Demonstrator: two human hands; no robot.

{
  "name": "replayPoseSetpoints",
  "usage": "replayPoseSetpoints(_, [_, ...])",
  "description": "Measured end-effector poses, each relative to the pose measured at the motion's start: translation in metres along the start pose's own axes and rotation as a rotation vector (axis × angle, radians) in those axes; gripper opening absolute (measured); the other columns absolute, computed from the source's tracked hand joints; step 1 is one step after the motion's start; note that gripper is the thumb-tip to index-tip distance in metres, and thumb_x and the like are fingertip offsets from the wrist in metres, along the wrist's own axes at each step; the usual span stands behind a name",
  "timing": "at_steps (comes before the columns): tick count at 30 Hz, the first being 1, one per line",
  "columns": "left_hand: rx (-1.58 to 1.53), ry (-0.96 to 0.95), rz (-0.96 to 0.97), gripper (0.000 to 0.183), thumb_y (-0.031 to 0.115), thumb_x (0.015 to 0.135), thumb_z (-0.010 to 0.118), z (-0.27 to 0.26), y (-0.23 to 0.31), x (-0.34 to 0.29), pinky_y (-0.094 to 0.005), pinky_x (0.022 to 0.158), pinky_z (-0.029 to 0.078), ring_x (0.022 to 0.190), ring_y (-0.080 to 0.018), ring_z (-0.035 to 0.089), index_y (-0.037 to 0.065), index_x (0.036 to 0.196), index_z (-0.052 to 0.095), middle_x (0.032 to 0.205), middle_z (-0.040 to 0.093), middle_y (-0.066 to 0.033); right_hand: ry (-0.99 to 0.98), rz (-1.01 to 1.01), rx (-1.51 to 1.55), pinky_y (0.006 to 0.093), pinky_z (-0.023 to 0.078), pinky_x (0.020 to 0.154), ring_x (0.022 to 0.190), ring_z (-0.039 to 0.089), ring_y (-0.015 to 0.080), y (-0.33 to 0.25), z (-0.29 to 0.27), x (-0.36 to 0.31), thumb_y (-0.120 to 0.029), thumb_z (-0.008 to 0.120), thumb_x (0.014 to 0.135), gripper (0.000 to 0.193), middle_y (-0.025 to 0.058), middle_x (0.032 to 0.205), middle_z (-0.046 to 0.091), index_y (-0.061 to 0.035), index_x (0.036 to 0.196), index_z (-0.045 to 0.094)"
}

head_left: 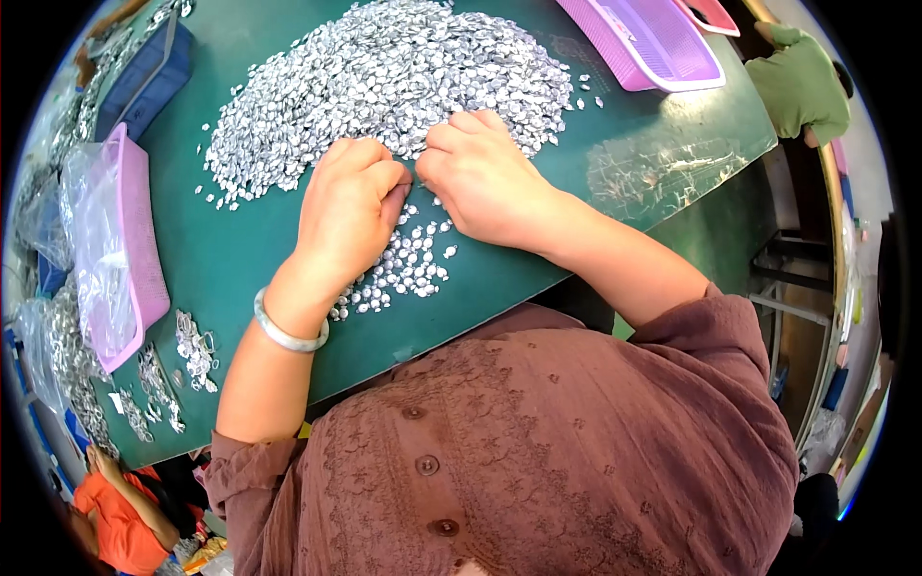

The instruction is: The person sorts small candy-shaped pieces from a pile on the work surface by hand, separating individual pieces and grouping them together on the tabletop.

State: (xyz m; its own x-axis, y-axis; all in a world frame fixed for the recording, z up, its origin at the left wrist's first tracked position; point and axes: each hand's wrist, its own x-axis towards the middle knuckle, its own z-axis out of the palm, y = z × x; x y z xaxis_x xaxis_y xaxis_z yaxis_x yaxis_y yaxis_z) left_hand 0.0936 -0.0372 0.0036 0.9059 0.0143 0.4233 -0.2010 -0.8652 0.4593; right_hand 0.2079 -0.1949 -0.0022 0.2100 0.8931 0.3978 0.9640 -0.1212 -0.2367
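Observation:
A broad heap of small silvery metal pieces (pixel 403 72) covers the far middle of the green table (pixel 519 269). At its near edge my left hand (pixel 351 206) and my right hand (pixel 485 178) come close together, fingers curled and tips pinched. Whatever lies between the fingertips is too small or too hidden to make out. Below the hands, nearer to me, lies a smaller scatter of the same silvery pieces (pixel 413 264), partly covered by my left hand and wrist. A pale bangle (pixel 288 336) circles my left wrist.
A pink basket with plastic bags (pixel 144 240) stands at the left, near small bunches of metal parts (pixel 195 350). Behind it is a blue crate (pixel 149 82). A purple basket (pixel 663 48) sits far right. People in orange (pixel 120 523) and green (pixel 802 86) are nearby.

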Motion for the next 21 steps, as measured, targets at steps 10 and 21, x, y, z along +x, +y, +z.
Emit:
replayPoseSetpoints(10, [-0.011, 0.023, -0.118, 0.012, 0.002, 0.075, 0.074, -0.005, 0.0, -0.007, -0.038, 0.077, 0.046, 0.084, -0.029, 0.057, 0.004, 0.086, 0.068, 0.084, 0.061, -0.0082, -0.023, 0.085, -0.022, 0.0389, 0.039, 0.082, 0.088, 0.055, 0.0259, 0.0, -0.01, -0.006, -0.008, 0.064, 0.077, 0.005, 0.0051, 0.085, 0.058, -0.0085, 0.081, 0.068])
replayPoseSetpoints(21, [0.127, 0.009, -0.234, 0.016, 0.012, 0.074, 0.079, 0.002, 0.009, -0.004, -0.0393, 0.072, 0.044, 0.077, -0.028, 0.055, 0.006, 0.074, 0.063, 0.075, 0.058, -0.0068, -0.007, 0.08, 0.059, 0.0379, 0.04, 0.081, 0.087, 0.054, 0.0251, 0.004, -0.009, -0.011, -0.008, 0.067, 0.082, 0.008, 0.0029, 0.085, 0.058, -0.0092, 0.087, 0.072])
